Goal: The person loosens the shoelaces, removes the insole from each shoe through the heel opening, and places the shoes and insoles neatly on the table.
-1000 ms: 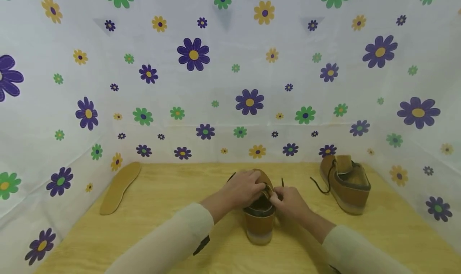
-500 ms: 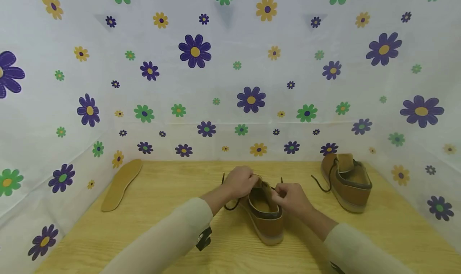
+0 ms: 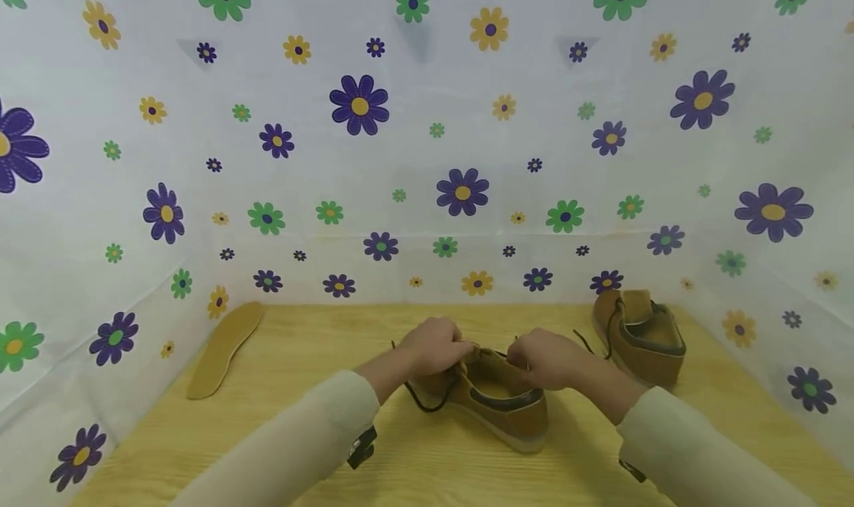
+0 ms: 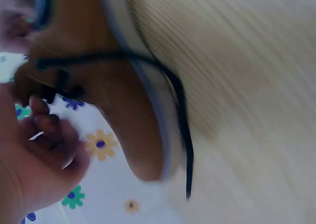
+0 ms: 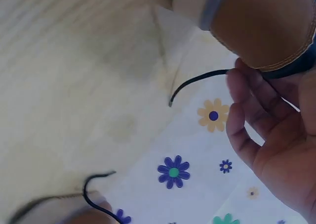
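Observation:
A brown shoe (image 3: 517,422) with a dark collar stands on the table between my hands, its heel toward me and to the right, its toe to the far left. My left hand (image 3: 434,346) grips it at the tongue with curled fingers. On the opposite side of the opening, my right hand (image 3: 550,357) holds the upper's edge. A dark lace (image 4: 173,80) hangs loose down the shoe's side in the left wrist view. Beside my right fingers, another lace end (image 5: 197,78) sticks out. The hands hide much of the tongue and eyelets.
A second brown shoe (image 3: 650,359) stands at the back right, its dark lace (image 5: 88,194) loose. A tan insole (image 3: 223,351) lies at the left of the wooden table (image 3: 320,433). A white flowered cloth (image 3: 293,188) walls the back and sides.
The shoe has turned, its heel swinging right and its toe left. My left hand has shifted left and my right hand slightly right, both staying at the shoe's opening.

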The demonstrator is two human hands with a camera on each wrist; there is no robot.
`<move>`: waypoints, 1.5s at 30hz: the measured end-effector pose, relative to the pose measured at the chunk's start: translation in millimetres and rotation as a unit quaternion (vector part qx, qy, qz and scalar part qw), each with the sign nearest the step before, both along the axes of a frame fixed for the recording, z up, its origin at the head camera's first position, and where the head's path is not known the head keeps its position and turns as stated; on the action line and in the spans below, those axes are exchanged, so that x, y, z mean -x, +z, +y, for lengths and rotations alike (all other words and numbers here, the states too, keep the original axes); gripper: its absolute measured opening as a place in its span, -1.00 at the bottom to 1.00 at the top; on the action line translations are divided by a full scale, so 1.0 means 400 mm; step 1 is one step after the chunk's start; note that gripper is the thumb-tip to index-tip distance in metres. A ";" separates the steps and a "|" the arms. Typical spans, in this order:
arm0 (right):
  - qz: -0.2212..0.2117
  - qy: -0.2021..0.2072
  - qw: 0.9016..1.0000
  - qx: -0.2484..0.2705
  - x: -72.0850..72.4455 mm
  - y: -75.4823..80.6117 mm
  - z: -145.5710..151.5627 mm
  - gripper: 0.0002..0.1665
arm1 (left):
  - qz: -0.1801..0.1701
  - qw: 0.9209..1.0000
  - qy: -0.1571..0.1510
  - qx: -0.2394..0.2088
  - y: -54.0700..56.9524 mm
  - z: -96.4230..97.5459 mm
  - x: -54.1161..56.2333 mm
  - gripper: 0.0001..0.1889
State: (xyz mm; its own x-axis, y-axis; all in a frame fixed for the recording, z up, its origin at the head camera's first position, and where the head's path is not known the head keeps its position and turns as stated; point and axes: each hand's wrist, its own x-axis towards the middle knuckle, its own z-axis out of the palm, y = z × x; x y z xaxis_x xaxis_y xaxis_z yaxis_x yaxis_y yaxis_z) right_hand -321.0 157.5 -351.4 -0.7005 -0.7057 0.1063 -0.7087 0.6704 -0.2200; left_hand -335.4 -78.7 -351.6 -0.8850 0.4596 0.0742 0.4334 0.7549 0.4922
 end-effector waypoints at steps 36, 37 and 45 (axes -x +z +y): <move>0.060 0.033 0.996 -0.062 -0.037 0.018 -0.052 -0.90 | -0.011 0.998 0.015 0.060 -0.141 -0.038 0.019 -0.17; 0.043 0.029 0.996 -0.069 -0.038 0.017 -0.058 -0.93 | -0.018 0.998 0.015 0.051 -0.138 -0.036 0.015 -0.17; 0.010 -0.045 0.993 -0.113 -0.035 0.021 -0.078 -0.87 | -0.004 0.999 0.046 -0.014 -0.145 -0.018 0.004 -0.28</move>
State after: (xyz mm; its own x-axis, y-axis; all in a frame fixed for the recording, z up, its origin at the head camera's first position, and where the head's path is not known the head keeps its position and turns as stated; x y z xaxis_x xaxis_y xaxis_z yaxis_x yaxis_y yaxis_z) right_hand -306.9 126.1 -342.9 -0.7605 -0.6485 -0.0326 -0.6472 0.7611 -0.0427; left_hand -337.1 -85.9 -409.7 -0.9238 0.3748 0.0782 0.3589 0.7765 0.5178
